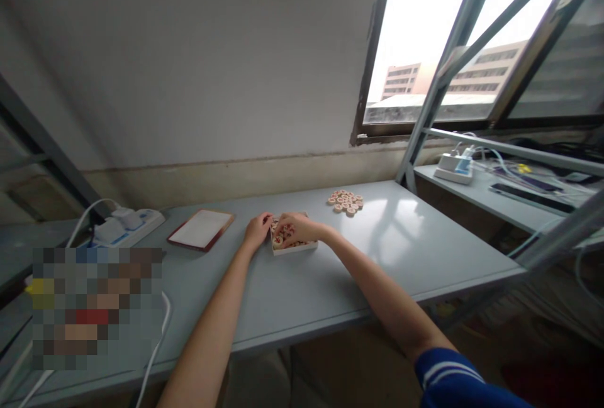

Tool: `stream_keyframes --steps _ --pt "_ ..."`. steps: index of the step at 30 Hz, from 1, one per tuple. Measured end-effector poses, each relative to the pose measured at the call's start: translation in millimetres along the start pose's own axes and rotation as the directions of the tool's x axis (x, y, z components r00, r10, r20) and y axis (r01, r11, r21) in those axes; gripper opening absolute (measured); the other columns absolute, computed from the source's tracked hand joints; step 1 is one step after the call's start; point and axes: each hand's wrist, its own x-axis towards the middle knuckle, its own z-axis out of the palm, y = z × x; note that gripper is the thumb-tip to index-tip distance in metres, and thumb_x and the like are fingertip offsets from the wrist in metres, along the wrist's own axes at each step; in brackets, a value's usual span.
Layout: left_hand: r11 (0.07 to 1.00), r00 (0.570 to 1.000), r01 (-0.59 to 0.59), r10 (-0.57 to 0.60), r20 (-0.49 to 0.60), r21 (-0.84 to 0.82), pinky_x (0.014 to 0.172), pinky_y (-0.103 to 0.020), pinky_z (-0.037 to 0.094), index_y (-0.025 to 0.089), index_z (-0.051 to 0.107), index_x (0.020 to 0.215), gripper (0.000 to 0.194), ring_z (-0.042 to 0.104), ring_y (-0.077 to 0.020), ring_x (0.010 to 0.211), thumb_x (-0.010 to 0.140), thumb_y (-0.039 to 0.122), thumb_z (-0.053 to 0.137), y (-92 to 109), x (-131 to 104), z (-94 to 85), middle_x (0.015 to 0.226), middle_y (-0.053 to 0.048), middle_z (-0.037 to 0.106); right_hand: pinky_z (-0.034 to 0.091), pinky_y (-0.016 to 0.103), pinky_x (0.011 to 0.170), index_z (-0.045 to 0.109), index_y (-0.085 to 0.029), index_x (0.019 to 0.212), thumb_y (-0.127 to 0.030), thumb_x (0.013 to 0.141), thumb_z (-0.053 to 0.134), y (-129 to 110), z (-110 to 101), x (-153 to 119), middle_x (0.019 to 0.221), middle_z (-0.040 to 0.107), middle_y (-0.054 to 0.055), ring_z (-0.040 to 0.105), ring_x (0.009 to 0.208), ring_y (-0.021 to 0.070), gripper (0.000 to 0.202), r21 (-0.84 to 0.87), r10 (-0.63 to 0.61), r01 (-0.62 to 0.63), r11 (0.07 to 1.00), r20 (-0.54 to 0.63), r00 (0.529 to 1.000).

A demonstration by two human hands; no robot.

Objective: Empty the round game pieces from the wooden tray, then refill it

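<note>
A small pale box (295,249) filled with round wooden Chinese chess pieces with red markings sits in the middle of the desk. My left hand (257,232) is at its left side, fingers curled against the edge. Reaching over the box from the right, my right hand (297,227) has its fingers bent down among the pieces. Its fingertips close on a chess piece (278,242) near the front left corner. My palm hides part of the contents. A flat cluster of similar chess pieces (346,201) lies on the desk to the back right.
A white panel with a red-brown border (201,229), perhaps the box lid, lies to the left on the grey desk (321,295). Further left are a power strip (146,222), cables and a blurred-out area. Metal posts (419,125) and a second desk stand at right.
</note>
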Motion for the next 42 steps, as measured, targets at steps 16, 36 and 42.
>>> stream_keyframes --steps 16,36,42 --pt "1.000 1.000 -0.005 0.006 -0.014 0.014 0.069 -0.021 0.041 0.019 0.061 0.090 0.024 0.058 -0.0153 0.082 0.080 0.027 0.041 0 0 0.7 0.092 -0.005 0.065 0.034 0.030 0.069 0.061 -0.022 0.078 -0.018 0.069 0.055 74 -83 -78 0.080 0.061 0.001 0.054 0.075 0.0166 0.011 -0.185 0.497 -0.603 0.776 -0.411 0.765" --pt "0.961 0.998 0.066 -0.068 -0.003 0.270 0.077 -0.025 0.040 0.021 0.064 0.095 0.026 0.057 -0.0177 0.090 0.080 0.027 0.044 -12 -5 -44.7 0.097 -0.005 0.065 0.024 0.030 0.077 0.062 -0.023 0.084 -0.034 0.080 0.053 13 0 -12 0.095 0.058 0.003 0.045 0.090 0.0170 0.016 -0.370 0.082 -0.192 0.909 -0.292 0.953" --pt "0.955 0.996 0.079 -0.062 -0.065 0.287 0.072 -0.023 0.040 0.019 0.062 0.096 0.027 0.057 -0.0165 0.086 0.082 0.025 0.040 -25 -4 -42.7 0.094 -0.006 0.065 0.025 0.033 0.077 0.064 -0.024 0.093 -0.037 0.085 0.042 9 20 -8 0.099 0.057 0.007 0.043 0.092 0.0195 0.027 -0.426 0.111 -0.261 0.866 -0.345 0.932"
